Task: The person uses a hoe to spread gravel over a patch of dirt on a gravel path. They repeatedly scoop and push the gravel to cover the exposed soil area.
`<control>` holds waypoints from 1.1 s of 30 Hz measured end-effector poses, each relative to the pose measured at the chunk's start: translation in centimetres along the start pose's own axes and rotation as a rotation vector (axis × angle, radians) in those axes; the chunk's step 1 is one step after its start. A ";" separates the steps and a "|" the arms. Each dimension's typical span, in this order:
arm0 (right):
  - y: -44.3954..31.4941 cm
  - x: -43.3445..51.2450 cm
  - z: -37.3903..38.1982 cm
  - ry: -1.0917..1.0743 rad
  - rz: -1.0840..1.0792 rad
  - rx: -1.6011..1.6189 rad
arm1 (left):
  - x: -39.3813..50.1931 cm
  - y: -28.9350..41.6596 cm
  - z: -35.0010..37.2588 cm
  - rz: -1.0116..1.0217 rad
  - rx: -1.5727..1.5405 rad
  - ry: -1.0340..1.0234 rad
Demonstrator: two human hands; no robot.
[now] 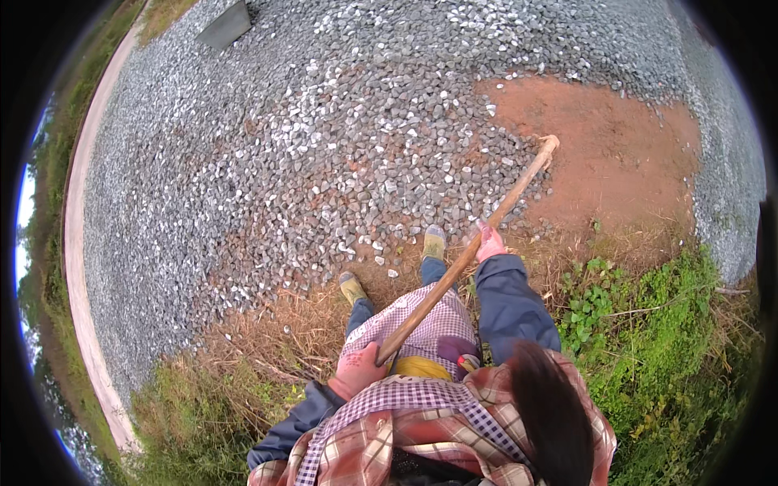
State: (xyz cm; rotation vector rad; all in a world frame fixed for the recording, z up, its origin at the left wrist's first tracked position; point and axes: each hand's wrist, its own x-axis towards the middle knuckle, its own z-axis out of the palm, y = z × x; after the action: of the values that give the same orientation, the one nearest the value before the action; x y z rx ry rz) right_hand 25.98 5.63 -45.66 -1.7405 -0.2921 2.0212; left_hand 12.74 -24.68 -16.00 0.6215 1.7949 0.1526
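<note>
My left hand (357, 369), in a pinkish work glove, is closed round the near end of a long wooden tool handle (447, 278) at my waist. My right hand (490, 244), gloved alike, grips the same shaft farther along. From there the handle slants forward and right to a thick wooden end (550, 144), where grey gravel (316, 152) meets a patch of bare reddish soil (608, 158). No blade can be made out at that end; any working edge is hidden. Loose stones lie close beside the shaft.
My boots (434, 243) stand at the gravel's near edge, by dry grass (273, 328). Green plants (650, 328) grow at the right. A grey angular object (225, 25) rests on the gravel at the far left, and a pale path (82, 243) curves along the left side.
</note>
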 end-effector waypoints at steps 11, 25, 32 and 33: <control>5.2 -3.5 0.5 -0.021 -0.158 -0.264 | 0.5 -6.3 2.0 0.122 -0.062 0.162; 46.3 -34.4 8.7 -0.122 0.813 -0.119 | -30.9 -43.7 -1.8 -0.296 0.291 0.242; 41.5 -31.2 8.3 -0.068 0.672 -0.123 | -26.5 -42.4 0.8 -0.186 0.257 0.285; 39.1 -29.3 8.0 -0.094 0.639 -0.067 | -23.8 -40.9 1.1 -0.161 0.241 0.274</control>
State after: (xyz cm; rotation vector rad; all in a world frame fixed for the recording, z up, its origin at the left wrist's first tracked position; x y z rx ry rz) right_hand 13.27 -41.20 -35.82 -1.9535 0.2033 2.5554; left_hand 4.62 -71.15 -12.71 0.6461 2.1398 -0.0945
